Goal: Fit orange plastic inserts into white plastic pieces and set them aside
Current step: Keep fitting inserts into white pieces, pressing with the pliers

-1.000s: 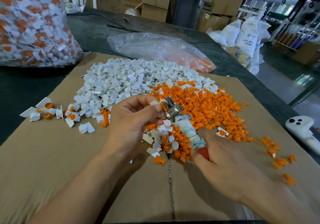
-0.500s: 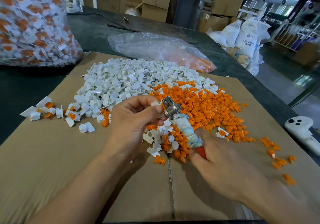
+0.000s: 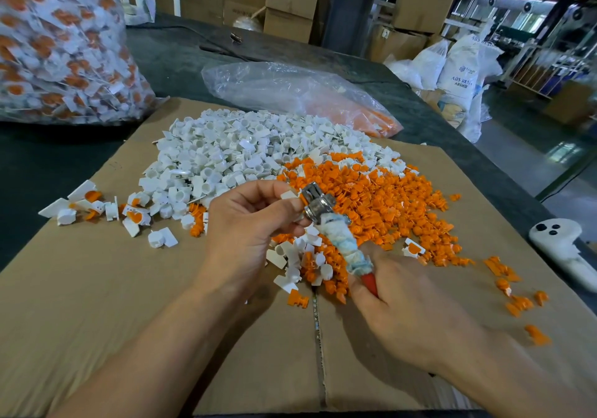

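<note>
Pressing step: left hand (image 3: 248,223) pinches small white plastic piece (image 3: 288,195) against metal head of cloth-wrapped red-handled tool (image 3: 323,210); right hand (image 3: 410,304) grips handle. Risk: off-axis push skews insert; piece slips into loose orange plastic insert pile (image 3: 381,198); thumb nipped.

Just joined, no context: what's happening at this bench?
A person is assembling by hand. The left hand pinches a white piece at the metal head of a cloth-wrapped tool gripped by the right hand. Loose white pieces and orange inserts lie heaped on the cardboard; a few fitted ones sit to the left.
</note>
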Available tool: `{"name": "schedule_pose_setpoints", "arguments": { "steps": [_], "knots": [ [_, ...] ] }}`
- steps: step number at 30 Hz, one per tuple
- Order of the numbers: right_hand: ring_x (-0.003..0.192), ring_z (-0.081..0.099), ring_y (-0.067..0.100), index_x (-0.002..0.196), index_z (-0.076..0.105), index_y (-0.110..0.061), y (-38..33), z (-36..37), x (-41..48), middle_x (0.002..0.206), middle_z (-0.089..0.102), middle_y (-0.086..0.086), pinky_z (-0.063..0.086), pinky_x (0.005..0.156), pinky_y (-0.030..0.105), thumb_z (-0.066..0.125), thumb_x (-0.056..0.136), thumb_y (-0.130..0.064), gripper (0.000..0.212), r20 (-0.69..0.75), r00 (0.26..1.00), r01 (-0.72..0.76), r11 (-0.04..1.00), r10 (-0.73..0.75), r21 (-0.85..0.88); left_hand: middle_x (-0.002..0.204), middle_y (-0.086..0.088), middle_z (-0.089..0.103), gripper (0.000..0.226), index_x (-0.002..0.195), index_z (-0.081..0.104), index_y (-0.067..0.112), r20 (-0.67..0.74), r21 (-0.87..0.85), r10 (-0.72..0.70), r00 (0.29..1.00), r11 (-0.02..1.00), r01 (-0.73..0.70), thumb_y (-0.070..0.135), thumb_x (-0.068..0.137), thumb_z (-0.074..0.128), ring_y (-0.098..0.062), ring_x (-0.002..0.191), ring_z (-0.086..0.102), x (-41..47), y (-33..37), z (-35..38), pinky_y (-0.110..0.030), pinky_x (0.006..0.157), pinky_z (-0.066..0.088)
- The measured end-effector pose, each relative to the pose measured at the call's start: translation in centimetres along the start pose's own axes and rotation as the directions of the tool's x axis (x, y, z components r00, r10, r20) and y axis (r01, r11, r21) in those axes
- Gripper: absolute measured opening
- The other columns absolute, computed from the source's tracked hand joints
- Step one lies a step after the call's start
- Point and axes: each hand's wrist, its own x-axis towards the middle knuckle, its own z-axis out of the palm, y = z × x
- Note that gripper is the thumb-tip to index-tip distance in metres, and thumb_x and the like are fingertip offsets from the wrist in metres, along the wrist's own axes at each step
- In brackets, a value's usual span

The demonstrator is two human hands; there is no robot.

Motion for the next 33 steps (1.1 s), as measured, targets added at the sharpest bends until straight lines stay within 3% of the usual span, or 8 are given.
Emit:
{"name": "schedule_pose_setpoints", "arguments": {
  "steps": [6,15,22,28,33],
  "knots": [
    [0.061,0.039,0.007,0.07,0.028,-0.029,0.1,0.4,0.2,0.068,0.04,-0.008,0.031,0.055,0.026,0.041,0.093,-0.032,0.026,-0.011,1.0,-0.002,1.0,0.002,0.01,0.05,0.003,0.062,0.025,0.052,0.069,0.017,-0.002,0.027,0.005,1.0,1.0,-0.005,-0.002,0.065,0.062,-0.01,0.04,0.056,0.2,-0.1,-0.1,-0.018,0.044,0.047],
    [0.056,0.04,0.006,0.071,0.028,-0.032,0.1,0.5,0.2,0.065,0.04,-0.008,0.03,0.048,0.022,0.042,0.093,-0.033,0.026,-0.019,1.0,0.014,0.999,-0.014,0.029,0.05,0.003,0.061,0.045,0.051,0.068,0.017,-0.015,0.045,0.009,1.0,0.999,-0.008,-0.017,0.076,0.054,-0.011,0.039,0.055,0.2,-0.1,-0.2,-0.018,0.043,0.047],
    [0.057,0.041,0.007,0.072,0.03,-0.03,0.3,0.6,0.3,0.066,0.042,-0.007,0.032,0.051,0.024,0.041,0.092,-0.034,0.023,-0.012,1.0,0.025,0.998,-0.024,0.06,0.051,0.002,0.062,0.041,0.052,0.068,0.016,-0.014,0.033,0.003,1.0,0.999,-0.002,-0.015,0.076,0.056,-0.011,0.042,0.056,0.3,-0.2,-0.2,-0.019,0.045,0.047],
    [0.056,0.04,0.004,0.071,0.036,-0.026,2.5,-0.5,-0.2,0.063,0.044,-0.007,0.035,0.059,0.016,0.051,0.086,-0.041,0.025,-0.059,0.997,-0.044,0.998,0.047,0.052,0.051,-0.004,0.062,0.029,0.054,0.066,0.012,-0.092,-0.014,-0.079,0.993,0.997,0.079,-0.01,0.071,0.063,-0.015,0.046,0.063,0.7,-0.2,-0.8,-0.016,0.044,0.047],
    [0.057,0.048,0.004,0.069,0.042,-0.032,6.7,-1.1,-1.7,0.058,0.052,-0.012,0.032,0.049,0.023,0.061,0.077,-0.045,0.024,-0.139,0.979,-0.148,0.989,0.147,0.005,0.054,-0.005,0.065,0.007,0.056,0.068,0.012,-0.103,-0.037,-0.111,0.988,0.993,0.108,0.006,0.054,0.071,-0.018,0.051,0.066,0.8,-0.4,-0.7,-0.016,0.047,0.049]
  ]
}}
